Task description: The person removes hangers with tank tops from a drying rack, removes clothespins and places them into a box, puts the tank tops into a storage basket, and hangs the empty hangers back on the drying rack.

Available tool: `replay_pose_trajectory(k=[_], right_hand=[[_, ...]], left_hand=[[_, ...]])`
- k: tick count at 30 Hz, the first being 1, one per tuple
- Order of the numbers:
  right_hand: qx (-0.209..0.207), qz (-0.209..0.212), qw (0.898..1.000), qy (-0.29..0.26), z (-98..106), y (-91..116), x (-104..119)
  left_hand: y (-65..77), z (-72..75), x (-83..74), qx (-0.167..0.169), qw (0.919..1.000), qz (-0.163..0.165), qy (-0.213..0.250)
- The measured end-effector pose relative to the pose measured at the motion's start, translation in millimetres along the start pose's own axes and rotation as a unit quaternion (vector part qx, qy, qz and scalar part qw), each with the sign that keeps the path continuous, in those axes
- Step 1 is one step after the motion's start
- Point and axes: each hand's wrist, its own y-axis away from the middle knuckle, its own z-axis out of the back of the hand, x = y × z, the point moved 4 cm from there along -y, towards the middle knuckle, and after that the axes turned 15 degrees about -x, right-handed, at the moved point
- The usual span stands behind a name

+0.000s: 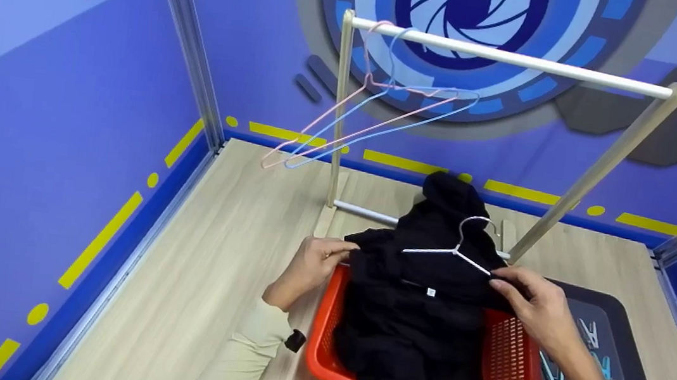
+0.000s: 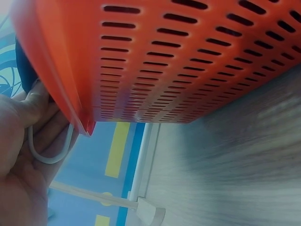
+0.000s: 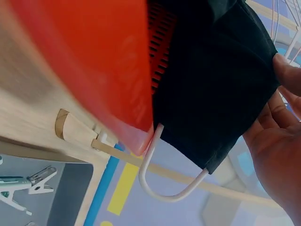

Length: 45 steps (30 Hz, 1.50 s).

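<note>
A black hooded garment [image 1: 413, 345] lies over the red basket [image 1: 318, 366], its hood toward the rack. The hook and upper arms of a white hanger [image 1: 455, 252] show above the cloth, near the neckline with its small white label. My left hand [image 1: 314, 265] pinches the garment's left edge; in the left wrist view a rounded hanger end [image 2: 49, 160] lies across its fingers. On the other side, my right hand [image 1: 544, 312] pinches the cloth beside the hanger's arm. In the right wrist view the hanger's other rounded end [image 3: 171, 197] sticks out below the black fabric [image 3: 211, 89].
Behind the basket stands a rack [image 1: 519, 59] with a white bar. A pink hanger [image 1: 321, 115] and a blue hanger [image 1: 377, 134] hang at its left end. Right of the basket, a dark grey tray [image 1: 629, 376] holds several clothes pegs [image 1: 588, 333].
</note>
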Motion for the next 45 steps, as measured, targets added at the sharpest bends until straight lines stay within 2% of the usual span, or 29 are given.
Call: replay_pose_trajectory(k=[8,14,16,21,25,27,31,37,45], right_hand=[[-0.013,-0.002,1.0,-0.022,1.1,0.4,3.7],[-0.016,-0.026,0.999,-0.036,1.0,1.8,5.9],[-0.021,-0.028,0.999,-0.04,0.7,1.9,7.8],[-0.035,-0.006,0.998,-0.058,1.7,-2.2,27.3],[-0.034,0.003,0.997,-0.064,3.9,-7.7,48.5],[-0.037,0.003,0.997,-0.063,5.1,-8.4,52.1],[-0.041,-0.002,0.997,-0.061,5.4,-4.4,39.7],[-0.049,-0.039,0.997,-0.048,11.2,2.8,10.0],[-0.063,-0.079,0.994,-0.03,29.9,6.6,-0.8]], left_hand=[[-1.0,2.3,-6.4,0.015,0.9997,-0.013,-0.011],[-11.3,10.4,-20.7,-0.053,0.9972,-0.052,-0.002],[-14.8,10.9,-27.0,-0.064,0.9956,-0.068,0.004],[-17.6,5.9,-36.3,-0.051,0.9945,-0.091,0.008],[-16.2,3.1,-36.5,-0.036,0.9961,-0.08,0.003],[-15.6,2.3,-36.1,-0.031,0.9967,-0.075,0.003],[-15.0,2.5,-36.8,-0.034,0.9963,-0.079,-0.004],[-16.8,8.8,-35.3,-0.064,0.9945,-0.079,-0.025],[-16.9,20.9,-29.9,-0.105,0.9911,-0.072,-0.038]])
